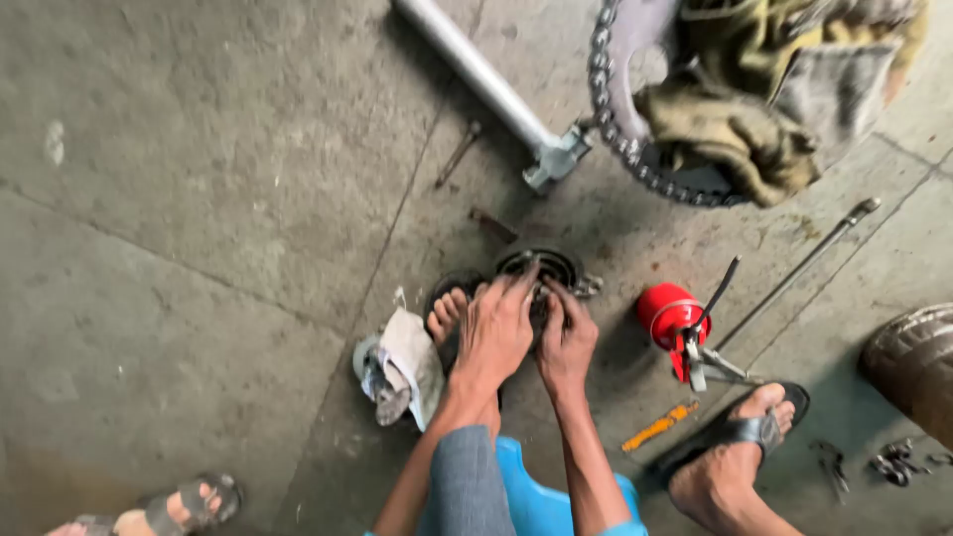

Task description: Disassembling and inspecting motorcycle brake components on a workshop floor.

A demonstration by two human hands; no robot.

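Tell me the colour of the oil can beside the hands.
Red, the oil can, clearest in the head view.

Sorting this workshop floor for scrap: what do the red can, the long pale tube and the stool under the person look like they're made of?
Red can: likely painted metal, glossy, with a thin metal spout and lever. Long pale tube: bare metal, dull silver sheen, ending in a cast-looking clamp. Blue stool: apparently moulded plastic, smooth and evenly coloured.

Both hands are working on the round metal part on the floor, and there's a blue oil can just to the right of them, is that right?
Not quite: the oil can is red, not blue, as the head view shows. The left hand and right hand do rest on the round metal part, with the can to their right.
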